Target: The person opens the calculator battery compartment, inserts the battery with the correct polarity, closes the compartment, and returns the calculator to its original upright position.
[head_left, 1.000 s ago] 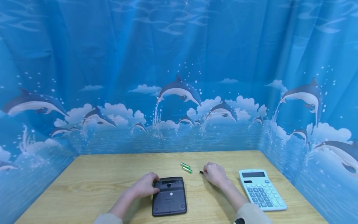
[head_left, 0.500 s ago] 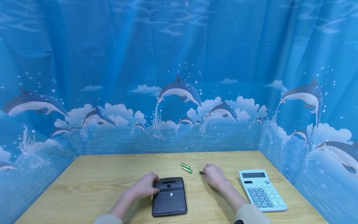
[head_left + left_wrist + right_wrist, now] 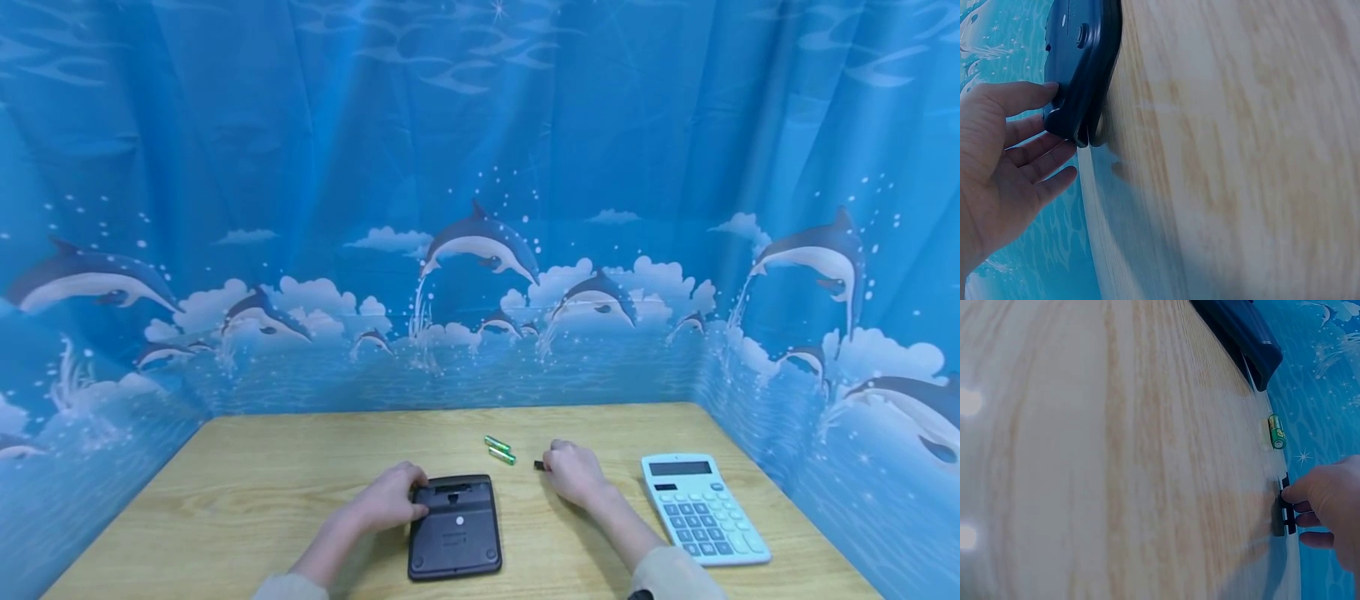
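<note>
A black calculator [image 3: 454, 533] lies face down on the table, its battery slot [image 3: 452, 490] uncovered near the far end. My left hand [image 3: 388, 497] grips its far left corner; in the left wrist view the thumb lies on the calculator's back [image 3: 1079, 69] and the other fingers reach along its edge. To the right, my right hand [image 3: 576, 472] pinches a small black battery cover [image 3: 1287, 515] between thumb and fingers, close over the tabletop. Only one end of the cover shows past the fingers in the head view. Two green batteries [image 3: 502, 456] lie side by side between the hands.
A light blue calculator [image 3: 705, 508] lies face up at the right, beside my right forearm. The wooden table [image 3: 285, 450] ends at the back and sides against a blue curtain [image 3: 480, 150] printed with dolphins.
My right hand has shifted slightly towards me with the battery cover. The left hand, the black calculator and the batteries stay in place.
</note>
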`<state>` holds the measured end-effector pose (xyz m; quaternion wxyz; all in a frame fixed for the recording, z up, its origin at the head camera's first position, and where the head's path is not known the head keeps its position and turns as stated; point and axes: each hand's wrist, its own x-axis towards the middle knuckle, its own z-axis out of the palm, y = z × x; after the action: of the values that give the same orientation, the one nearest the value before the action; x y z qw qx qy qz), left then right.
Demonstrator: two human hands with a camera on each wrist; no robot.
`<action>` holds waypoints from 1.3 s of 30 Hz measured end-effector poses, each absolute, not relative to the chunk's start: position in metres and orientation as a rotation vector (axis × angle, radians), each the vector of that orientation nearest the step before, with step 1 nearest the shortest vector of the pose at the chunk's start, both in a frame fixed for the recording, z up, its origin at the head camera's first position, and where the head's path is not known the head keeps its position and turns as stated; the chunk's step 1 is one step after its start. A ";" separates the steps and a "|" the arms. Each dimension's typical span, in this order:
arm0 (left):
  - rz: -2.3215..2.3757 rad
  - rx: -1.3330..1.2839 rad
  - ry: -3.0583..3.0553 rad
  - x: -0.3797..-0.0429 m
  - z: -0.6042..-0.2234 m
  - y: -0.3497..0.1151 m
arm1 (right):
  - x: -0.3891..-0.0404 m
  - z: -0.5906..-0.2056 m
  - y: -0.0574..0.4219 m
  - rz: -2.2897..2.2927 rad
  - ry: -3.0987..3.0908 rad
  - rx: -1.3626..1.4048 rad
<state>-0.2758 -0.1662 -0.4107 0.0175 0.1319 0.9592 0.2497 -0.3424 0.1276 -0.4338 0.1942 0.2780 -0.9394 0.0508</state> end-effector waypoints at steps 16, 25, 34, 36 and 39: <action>0.765 0.411 2.988 -0.275 -0.410 -0.165 | -0.345 -0.431 0.123 0.230 -2.654 0.730; 0.767 0.466 3.001 -0.274 -0.410 -0.166 | -0.343 -0.423 0.111 0.244 -2.648 0.744; 0.804 0.568 3.010 -0.271 -0.411 -0.168 | -0.346 -0.423 0.099 0.340 -2.692 0.762; 0.810 0.574 3.011 -0.271 -0.410 -0.168 | -0.347 -0.424 0.096 0.402 -2.704 0.748; 0.813 0.565 3.010 -0.271 -0.411 -0.168 | -0.348 -0.423 0.093 0.488 -2.704 0.746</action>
<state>-0.2714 -0.1680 -0.4108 -0.0135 0.1783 0.9499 0.2565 -0.3482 0.0930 -0.4227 0.1467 0.2592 -0.9394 0.1697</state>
